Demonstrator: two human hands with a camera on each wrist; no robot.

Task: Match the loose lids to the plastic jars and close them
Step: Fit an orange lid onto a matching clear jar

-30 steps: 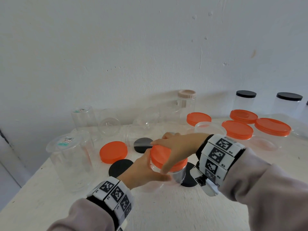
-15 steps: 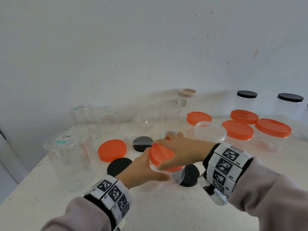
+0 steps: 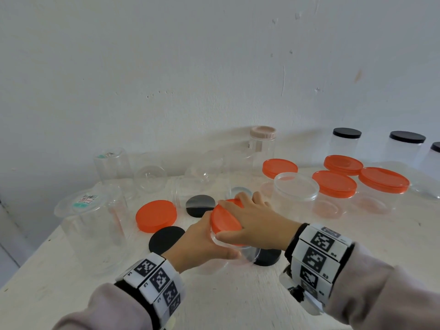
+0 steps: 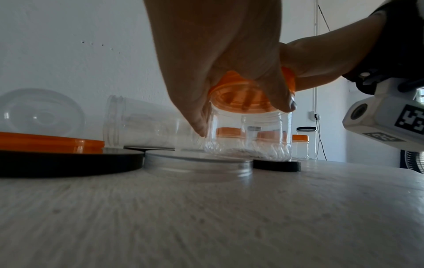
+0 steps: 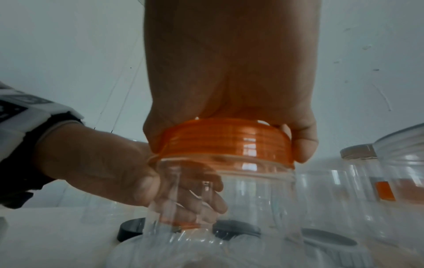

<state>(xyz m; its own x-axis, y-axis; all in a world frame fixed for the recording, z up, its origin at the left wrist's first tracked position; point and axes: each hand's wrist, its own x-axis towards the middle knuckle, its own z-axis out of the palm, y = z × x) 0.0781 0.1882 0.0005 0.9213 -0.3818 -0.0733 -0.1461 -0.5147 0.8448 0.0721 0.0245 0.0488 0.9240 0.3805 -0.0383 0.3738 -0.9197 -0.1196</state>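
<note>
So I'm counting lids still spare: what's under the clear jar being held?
A black round lid pokes out beneath the held clear plastic jar; whether it touches is unclear. The left hand covers the rest.

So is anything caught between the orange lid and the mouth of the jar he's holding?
Nothing visible. In the right wrist view the orange lid sits directly on the clear jar, its skirt around the neck. The right hand grips the lid, the left hand holds the jar.
</note>
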